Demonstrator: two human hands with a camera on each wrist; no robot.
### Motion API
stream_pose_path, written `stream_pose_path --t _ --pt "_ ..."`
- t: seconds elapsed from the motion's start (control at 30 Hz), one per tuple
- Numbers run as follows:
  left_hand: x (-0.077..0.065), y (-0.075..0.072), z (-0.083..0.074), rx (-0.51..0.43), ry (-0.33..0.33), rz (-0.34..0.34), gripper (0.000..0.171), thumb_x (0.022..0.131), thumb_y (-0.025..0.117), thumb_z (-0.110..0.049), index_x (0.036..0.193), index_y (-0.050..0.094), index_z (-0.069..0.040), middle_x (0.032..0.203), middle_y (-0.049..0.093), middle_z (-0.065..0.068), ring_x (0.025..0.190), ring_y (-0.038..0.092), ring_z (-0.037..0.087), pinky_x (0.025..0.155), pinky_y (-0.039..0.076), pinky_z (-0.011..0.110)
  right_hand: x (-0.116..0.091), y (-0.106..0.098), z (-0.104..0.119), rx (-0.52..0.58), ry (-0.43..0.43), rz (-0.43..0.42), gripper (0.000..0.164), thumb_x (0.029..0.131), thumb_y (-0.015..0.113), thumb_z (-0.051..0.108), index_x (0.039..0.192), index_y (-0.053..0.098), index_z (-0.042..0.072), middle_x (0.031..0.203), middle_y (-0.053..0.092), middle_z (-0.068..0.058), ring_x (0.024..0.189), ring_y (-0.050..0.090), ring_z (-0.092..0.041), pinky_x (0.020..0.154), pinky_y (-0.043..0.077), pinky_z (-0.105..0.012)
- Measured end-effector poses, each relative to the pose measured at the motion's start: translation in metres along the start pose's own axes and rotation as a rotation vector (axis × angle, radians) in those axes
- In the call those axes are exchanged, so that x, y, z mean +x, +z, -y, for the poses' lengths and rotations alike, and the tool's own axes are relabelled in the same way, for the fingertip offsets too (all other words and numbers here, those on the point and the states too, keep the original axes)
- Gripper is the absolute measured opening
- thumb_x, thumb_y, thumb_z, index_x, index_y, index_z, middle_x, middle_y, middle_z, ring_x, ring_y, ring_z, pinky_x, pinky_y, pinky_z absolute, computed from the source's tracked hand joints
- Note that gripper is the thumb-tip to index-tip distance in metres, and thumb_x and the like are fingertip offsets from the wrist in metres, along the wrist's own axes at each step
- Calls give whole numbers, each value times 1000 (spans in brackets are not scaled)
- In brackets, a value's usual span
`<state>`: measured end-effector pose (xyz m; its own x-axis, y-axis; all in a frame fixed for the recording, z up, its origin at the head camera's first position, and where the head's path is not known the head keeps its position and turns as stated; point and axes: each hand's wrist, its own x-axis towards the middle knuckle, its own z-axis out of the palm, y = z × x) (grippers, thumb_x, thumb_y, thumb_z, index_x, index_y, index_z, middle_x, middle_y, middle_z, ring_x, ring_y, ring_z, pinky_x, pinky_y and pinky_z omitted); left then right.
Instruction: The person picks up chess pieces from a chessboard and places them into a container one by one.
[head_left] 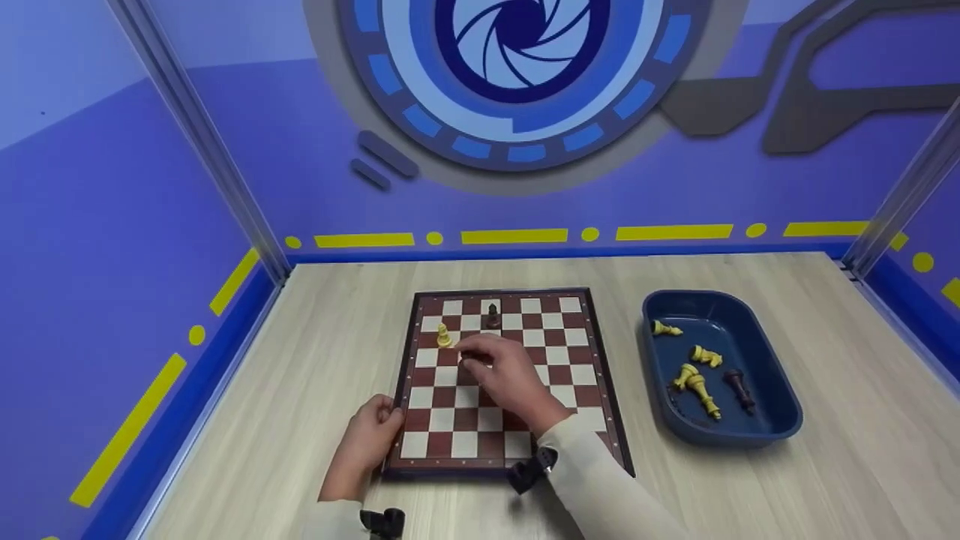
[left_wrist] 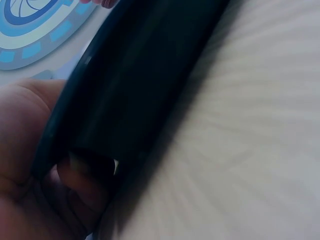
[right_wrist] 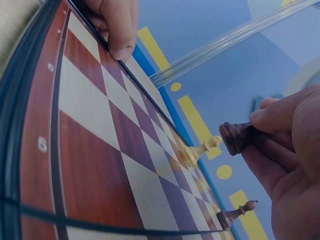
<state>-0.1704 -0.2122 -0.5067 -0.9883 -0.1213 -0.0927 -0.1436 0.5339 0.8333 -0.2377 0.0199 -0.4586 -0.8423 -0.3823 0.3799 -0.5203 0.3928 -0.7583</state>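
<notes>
A brown-and-white chessboard [head_left: 465,445] lies on the table. At its left edge my left hand [head_left: 367,435] grips the rim, thumb on top and fingers curled beneath, as the left wrist view shows. My right hand [head_left: 510,375] is over the board's middle, pinching a dark chess piece [right_wrist: 234,139] whose round base shows; fingers hide its top. Just beyond those fingertips stands a light chess piece [head_left: 443,337] with a rounded head. Farther back, a dark bishop [head_left: 493,316] is upright near the far edge.
Right of the board sits a blue plastic tray [head_left: 731,337]. Inside lie several light pieces, among them a knight [head_left: 707,356], and a dark piece [head_left: 740,391]. Blue panels [head_left: 525,210] wall the table at the back and sides.
</notes>
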Motion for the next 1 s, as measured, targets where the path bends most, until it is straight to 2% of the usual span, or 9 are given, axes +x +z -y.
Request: stream_pose_path --t 0.2,0.57,0.87,1.0 --pt "2 0 2 8 -3 -5 13 94 51 -14 99 55 -3 65 44 -3 55 40 12 52 37 26 -4 -9 -2 -23 10 -20 23 91 64 9 113 70 13 115 69 0 104 65 -16 89 52 -32" --pt "2 1 2 0 -14 -6 13 93 52 -14 99 55 -3 66 45 -3 56 42 12 52 38 26 -15 -26 -2 42 7 -69 24 90 64 4 112 69 13 114 68 -2 102 66 -15 89 53 -26" --pt "0 0 1 29 1 -8 16 93 52 -15 101 56 -2 66 45 -3 57 42 12 52 38 28 -23 -42 -10 25 41 -181 24 87 68 2 109 71 11 111 70 -2 101 66 -16 86 54 -28" --pt "0 -1 1 19 -1 -11 16 93 52 -15 101 57 -1 66 44 -3 57 42 12 53 38 28 -23 -49 -12 55 50 -200 25 87 66 -1 108 72 11 110 70 -2 99 67 -16 85 54 -25"
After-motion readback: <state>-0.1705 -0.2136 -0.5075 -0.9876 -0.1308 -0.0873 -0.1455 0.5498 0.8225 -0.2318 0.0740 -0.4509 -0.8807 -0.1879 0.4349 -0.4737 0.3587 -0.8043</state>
